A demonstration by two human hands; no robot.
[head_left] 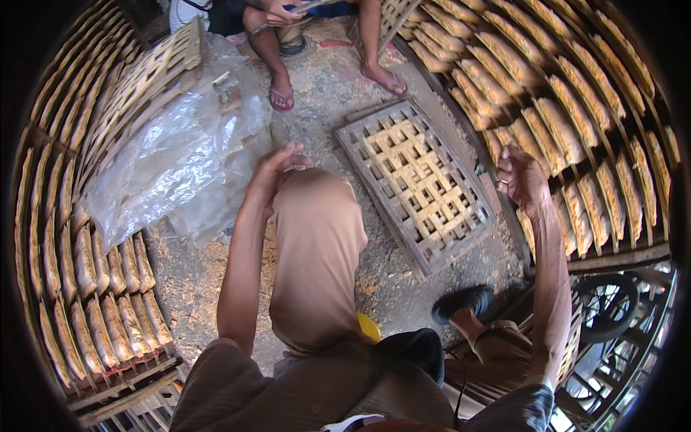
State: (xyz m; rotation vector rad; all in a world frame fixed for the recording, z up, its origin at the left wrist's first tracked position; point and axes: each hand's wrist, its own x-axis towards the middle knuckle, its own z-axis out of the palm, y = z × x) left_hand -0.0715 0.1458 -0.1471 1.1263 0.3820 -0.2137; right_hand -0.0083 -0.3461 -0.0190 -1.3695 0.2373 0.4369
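My left hand (276, 171) is raised in front of me with its fingers curled around something small and pale; what it is I cannot make out. It hovers beside a crumpled sheet of clear plastic (169, 162). My right hand (522, 176) is closed in a loose fist at the edge of a slatted wooden rack (648, 252) that carries rows of flat golden-brown pieces (568, 115). Whether it holds anything is hidden. My bent knee fills the space between the hands.
An empty woven bamboo tray (414, 183) lies on the gritty ground ahead. A second rack of brown pieces (108, 302) stands at my left. Another person's legs in sandals (282, 97) are at the top. A wheel (608, 306) is at lower right.
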